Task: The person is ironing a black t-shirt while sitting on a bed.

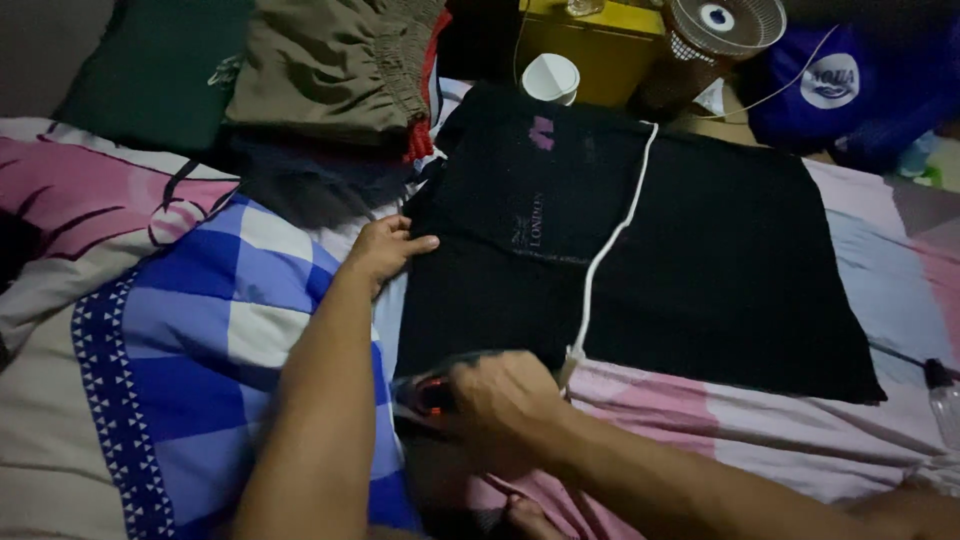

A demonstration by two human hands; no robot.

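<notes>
Both hands at black garment point(700, 260) edge: left hand point(385, 248) flat, right hand point(505, 400) gripping iron point(430, 395).

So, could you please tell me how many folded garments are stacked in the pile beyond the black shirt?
3 show: an olive one on top, a red one edging out beneath, and a dark one at the bottom. The dim light may hide more.

The garment point(650, 250) spread flat is black, with a small pink mark near its top edge and faint pale print. A white cord point(610, 240) crosses it. The cloth point(200, 330) on the left is blue-and-white checked (its border carries small white triangles). The folded clothes point(330, 70) are olive, the box point(590, 45) yellow, the cup point(550, 77) white.
</notes>
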